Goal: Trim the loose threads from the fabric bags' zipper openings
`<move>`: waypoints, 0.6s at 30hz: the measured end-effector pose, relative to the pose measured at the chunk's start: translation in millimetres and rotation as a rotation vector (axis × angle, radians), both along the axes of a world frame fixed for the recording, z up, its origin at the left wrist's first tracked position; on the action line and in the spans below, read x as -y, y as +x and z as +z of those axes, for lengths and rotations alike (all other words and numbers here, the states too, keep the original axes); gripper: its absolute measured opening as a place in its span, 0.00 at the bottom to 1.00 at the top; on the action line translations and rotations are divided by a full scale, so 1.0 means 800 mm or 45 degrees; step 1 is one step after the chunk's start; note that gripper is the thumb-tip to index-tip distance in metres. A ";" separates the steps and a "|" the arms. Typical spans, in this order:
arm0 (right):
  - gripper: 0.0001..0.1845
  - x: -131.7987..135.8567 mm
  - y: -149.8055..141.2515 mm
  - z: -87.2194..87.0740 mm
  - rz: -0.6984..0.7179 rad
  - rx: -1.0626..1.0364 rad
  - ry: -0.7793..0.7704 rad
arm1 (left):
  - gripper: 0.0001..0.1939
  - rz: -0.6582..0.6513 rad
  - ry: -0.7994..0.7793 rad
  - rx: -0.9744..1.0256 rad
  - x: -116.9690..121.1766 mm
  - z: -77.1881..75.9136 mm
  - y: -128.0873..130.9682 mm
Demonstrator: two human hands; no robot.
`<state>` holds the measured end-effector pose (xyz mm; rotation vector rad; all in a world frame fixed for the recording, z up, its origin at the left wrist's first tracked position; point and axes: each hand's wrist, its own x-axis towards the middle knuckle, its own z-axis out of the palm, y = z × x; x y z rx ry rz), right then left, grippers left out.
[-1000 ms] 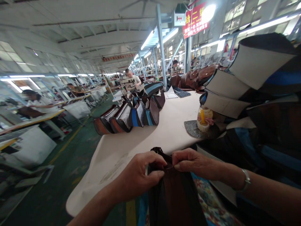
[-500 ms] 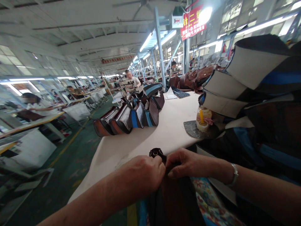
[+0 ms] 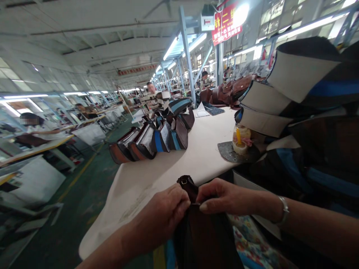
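A dark brown and black bag [image 3: 207, 239] stands at the table's near edge, in front of my body. At its top edge my left hand [image 3: 171, 205] is closed, fingertips pinching the bag's rim. Opposite it, my right hand [image 3: 215, 196] pinches the same rim between thumb and fingers. A thin light line, perhaps a zipper or seam edge, shows between the two hands. Beyond them a dark strap with a small gold buckle [image 3: 184, 182] sticks up from the bag. A bracelet [image 3: 284, 210] circles my right wrist.
Several finished-looking bags [image 3: 143, 144] stand in a row on the pale table [image 3: 165, 175]. A glue-stained jar [image 3: 241, 140] rests on a dark pad [image 3: 224, 152]. Stacked bag pieces [image 3: 304, 73] rise on the right. Other people sit at benches farther off.
My left hand has shifted slightly left and down, baring more of the bag's top edge and strap. My right hand keeps its pinch. The view has moved a little.
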<state>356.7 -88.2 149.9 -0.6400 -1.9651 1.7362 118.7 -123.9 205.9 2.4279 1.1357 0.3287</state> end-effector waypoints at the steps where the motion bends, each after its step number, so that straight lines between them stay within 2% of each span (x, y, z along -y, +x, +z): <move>1: 0.18 0.001 -0.001 0.000 -0.009 -0.036 -0.038 | 0.14 0.012 -0.075 0.024 0.000 0.007 0.001; 4: 0.16 0.001 -0.005 -0.001 -0.059 -0.090 -0.093 | 0.20 0.016 -0.247 0.054 -0.005 0.023 0.004; 6: 0.15 0.002 -0.007 -0.003 -0.102 -0.088 -0.068 | 0.21 -0.002 -0.349 0.030 -0.010 0.026 0.006; 9: 0.15 0.003 -0.007 -0.005 -0.149 -0.095 -0.048 | 0.17 0.000 -0.507 0.021 -0.017 0.024 0.005; 13: 0.18 0.004 -0.006 -0.004 -0.135 -0.129 -0.115 | 0.14 0.057 -0.647 0.066 -0.023 0.022 0.001; 18: 0.18 0.004 -0.010 0.000 -0.101 -0.125 -0.068 | 0.12 0.149 -0.680 0.067 -0.019 0.022 0.003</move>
